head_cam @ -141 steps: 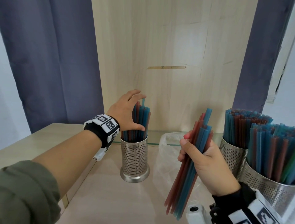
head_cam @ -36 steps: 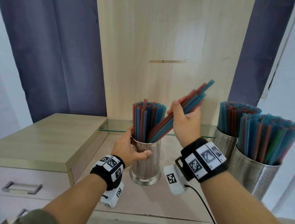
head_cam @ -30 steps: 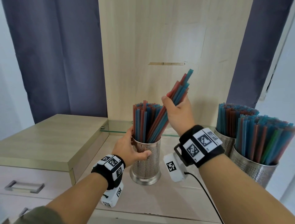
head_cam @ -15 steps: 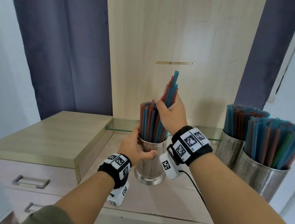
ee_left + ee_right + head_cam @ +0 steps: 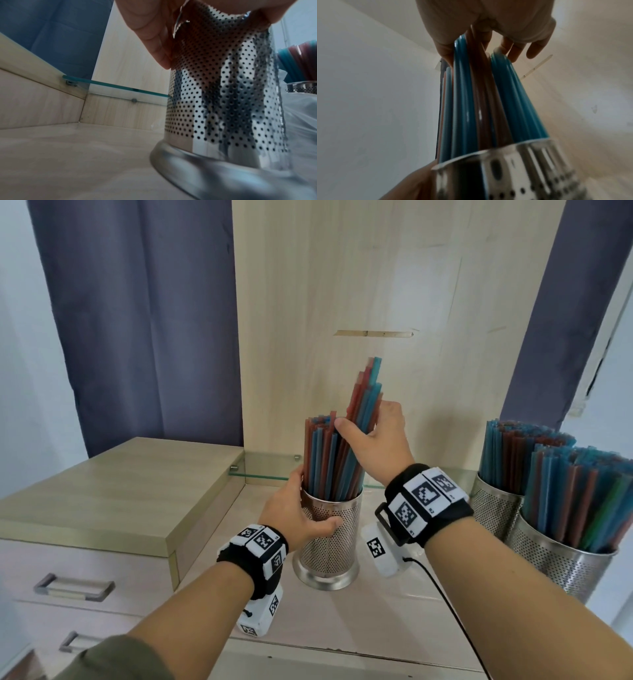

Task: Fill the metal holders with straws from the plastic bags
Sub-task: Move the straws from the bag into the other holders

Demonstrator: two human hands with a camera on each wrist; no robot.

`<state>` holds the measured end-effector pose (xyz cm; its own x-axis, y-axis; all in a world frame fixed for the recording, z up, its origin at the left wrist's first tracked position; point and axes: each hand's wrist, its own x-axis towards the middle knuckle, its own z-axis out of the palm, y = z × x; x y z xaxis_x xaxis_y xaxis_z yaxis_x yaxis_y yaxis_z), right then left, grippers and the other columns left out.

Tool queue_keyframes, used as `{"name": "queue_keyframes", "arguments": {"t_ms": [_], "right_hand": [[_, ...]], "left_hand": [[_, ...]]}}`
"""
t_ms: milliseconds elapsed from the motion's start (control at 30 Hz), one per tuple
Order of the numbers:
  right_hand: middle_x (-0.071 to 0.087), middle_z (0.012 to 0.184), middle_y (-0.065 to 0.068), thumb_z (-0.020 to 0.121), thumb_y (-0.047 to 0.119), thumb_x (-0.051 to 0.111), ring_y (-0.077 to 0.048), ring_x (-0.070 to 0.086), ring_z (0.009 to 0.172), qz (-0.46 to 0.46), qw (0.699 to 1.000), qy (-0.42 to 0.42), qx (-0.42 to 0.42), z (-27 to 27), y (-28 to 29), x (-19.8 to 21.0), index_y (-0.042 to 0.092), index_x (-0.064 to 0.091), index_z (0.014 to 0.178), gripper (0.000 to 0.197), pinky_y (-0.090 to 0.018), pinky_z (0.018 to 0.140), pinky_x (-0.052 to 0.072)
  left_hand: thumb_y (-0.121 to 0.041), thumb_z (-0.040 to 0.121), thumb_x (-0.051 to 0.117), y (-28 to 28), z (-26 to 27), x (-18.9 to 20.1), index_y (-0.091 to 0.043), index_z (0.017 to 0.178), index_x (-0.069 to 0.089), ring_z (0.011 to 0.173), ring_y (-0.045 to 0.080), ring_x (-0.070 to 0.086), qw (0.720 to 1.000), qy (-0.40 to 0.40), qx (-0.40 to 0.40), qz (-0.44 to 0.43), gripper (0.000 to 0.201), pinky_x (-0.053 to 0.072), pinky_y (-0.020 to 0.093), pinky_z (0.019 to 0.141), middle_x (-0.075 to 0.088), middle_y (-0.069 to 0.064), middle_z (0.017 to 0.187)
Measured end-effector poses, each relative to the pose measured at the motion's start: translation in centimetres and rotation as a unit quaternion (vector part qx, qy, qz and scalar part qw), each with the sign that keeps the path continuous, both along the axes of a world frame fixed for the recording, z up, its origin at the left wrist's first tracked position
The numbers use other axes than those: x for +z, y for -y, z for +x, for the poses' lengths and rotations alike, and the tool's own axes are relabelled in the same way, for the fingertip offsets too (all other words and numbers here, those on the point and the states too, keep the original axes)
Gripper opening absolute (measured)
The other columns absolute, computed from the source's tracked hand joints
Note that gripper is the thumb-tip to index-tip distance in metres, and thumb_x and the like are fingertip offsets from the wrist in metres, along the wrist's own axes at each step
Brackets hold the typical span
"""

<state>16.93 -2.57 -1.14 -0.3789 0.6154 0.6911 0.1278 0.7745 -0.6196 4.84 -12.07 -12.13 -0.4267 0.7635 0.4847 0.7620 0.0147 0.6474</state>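
Your right hand point(image 5: 380, 436) is wrapped round a bundle of blue and red straws point(image 5: 363, 398), thumb on the near side, fingers behind. The lower ends are already inside the perforated metal holder point(image 5: 330, 537); the tops stand above the straws already seated point(image 5: 320, 457), so the bundle isn't bottomed out yet. It leans slightly toward your right, likely because the seated straws take up the other side of the holder.

Your left hand point(image 5: 298, 518) grips the holder just below its rim, thumb across the front, fingers round the back. Looks like bracing, so the holder doesn't tip or skid on the worktop point(image 5: 342, 618) as the bundle goes in.

Wrist views agree: left palm on the mesh wall point(image 5: 223, 94), right fingers curled over the straws just above the rim point(image 5: 488, 152).

Beyond your right hand, two more holders point(image 5: 561, 556) stand packed with straws. A crumpled plastic bag point(image 5: 302, 121) lies just behind the gripped holder, toward them.

Judgement: third holder nearly full. Ease the grip and let the bundle drop; watch for ends catching on seated straws.
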Motion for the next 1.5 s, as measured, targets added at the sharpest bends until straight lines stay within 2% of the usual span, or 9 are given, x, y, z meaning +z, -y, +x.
{"name": "queue_keyframes", "arguments": {"t_ms": [133,200,300,467,667,867,1033,1133,1500], "right_hand": [[0.025,0.152,0.004,0.076,0.023,0.079,0.011,0.046,0.113,0.032,0.994,-0.002,0.1,1.2,-0.9,1.3,0.029,0.005,0.151,0.105,-0.008,0.091,0.045],[0.015,0.16,0.001,0.075,0.024,0.078,0.003,0.048,0.124,0.122,0.988,0.052,0.082,1.5,-1.3,2.2,0.029,-0.01,0.153,0.118,-0.018,0.1,0.046],[0.011,0.162,-0.007,0.072,0.034,0.074,-0.021,0.033,0.14,0.265,0.956,0.122,0.015,1.4,-1.5,2.9,0.017,0.006,0.155,0.108,-0.033,0.112,0.031],[0.044,0.136,-0.008,0.075,0.032,0.073,-0.016,0.047,0.119,0.256,0.963,0.085,0.024,1.7,-1.7,1.3,0.013,0.033,0.146,0.084,-0.028,0.097,0.042],[0.011,0.161,0.0,0.074,0.027,0.077,-0.014,0.018,0.147,0.258,0.958,0.095,0.086,1.6,-2.3,2.9,0.012,0.009,0.154,0.106,-0.014,0.115,0.018],[0.051,0.137,-0.004,0.079,0.028,0.069,-0.008,0.048,0.12,0.26,0.955,0.115,0.083,1.9,-2.4,2.0,0.01,0.043,0.141,0.07,-0.011,0.098,0.034],[0.034,0.154,0.0,0.083,0.028,0.06,-0.009,0.032,0.14,0.262,0.948,0.144,0.113,1.9,-1.8,2.5,0.015,0.037,0.148,0.07,-0.018,0.114,0.026],[0.051,0.141,0.0,0.082,0.029,0.056,-0.005,0.047,0.122,0.227,0.947,0.177,0.14,1.9,-1.4,2.2,0.017,0.047,0.141,0.061,-0.029,0.108,0.04],[0.037,0.154,-0.001,0.078,0.032,0.056,-0.012,0.036,0.14,0.235,0.941,0.207,0.13,2.7,-0.7,0.4,0.019,0.033,0.15,0.077,-0.021,0.111,0.027]], "left_hand": [[-0.049,0.057,0.085,0.0,-0.1,0.0,-0.029,0.145,0.026,0.106,0.003,0.055,1.0,0.005,-0.001,0.001,0.108,0.045,0.021,0.096,0.057,-0.017,0.12],[-0.048,0.058,0.085,0.0,-0.1,0.0,-0.029,0.145,0.025,0.105,0.002,0.054,1.0,0.006,-0.003,0.0,0.108,0.044,0.019,0.094,0.053,-0.022,0.115],[-0.049,0.057,0.085,-0.1,-0.2,-0.1,-0.029,0.145,0.025,0.104,0.002,0.054,1.0,0.005,-0.004,0.001,0.108,0.045,0.02,0.094,0.051,-0.023,0.114],[-0.052,0.056,0.082,-0.2,-0.2,-0.2,-0.03,0.145,0.025,0.107,0.003,0.056,1.0,0.002,-0.008,0.008,0.108,0.048,0.026,0.097,0.054,-0.021,0.118],[-0.048,0.059,0.084,-0.2,-0.3,-0.2,-0.029,0.144,0.027,0.102,0.0,0.053,1.0,0.005,-0.007,0.008,0.105,0.043,0.017,0.091,0.05,-0.025,0.112],[-0.052,0.056,0.082,-0.2,-0.4,-0.4,-0.031,0.144,0.026,0.104,0.002,0.056,1.0,0.001,-0.007,0.008,0.106,0.047,0.022,0.094,0.052,-0.024,0.114],[-0.05,0.057,0.083,-0.2,-0.4,-0.4,-0.03,0.144,0.027,0.106,0.002,0.055,1.0,0.007,-0.008,0.008,0.105,0.048,0.024,0.096,0.052,-0.023,0.114],[-0.053,0.056,0.081,-0.2,-0.4,-0.5,-0.031,0.144,0.027,0.106,0.003,0.056,1.0,0.006,-0.006,0.007,0.106,0.048,0.026,0.096,0.053,-0.023,0.115],[-0.048,0.058,0.083,-0.2,-0.2,-0.4,-0.032,0.143,0.027,0.102,0.002,0.056,1.0,0.011,-0.006,0.013,0.104,0.045,0.02,0.09,0.054,-0.024,0.11]]}}
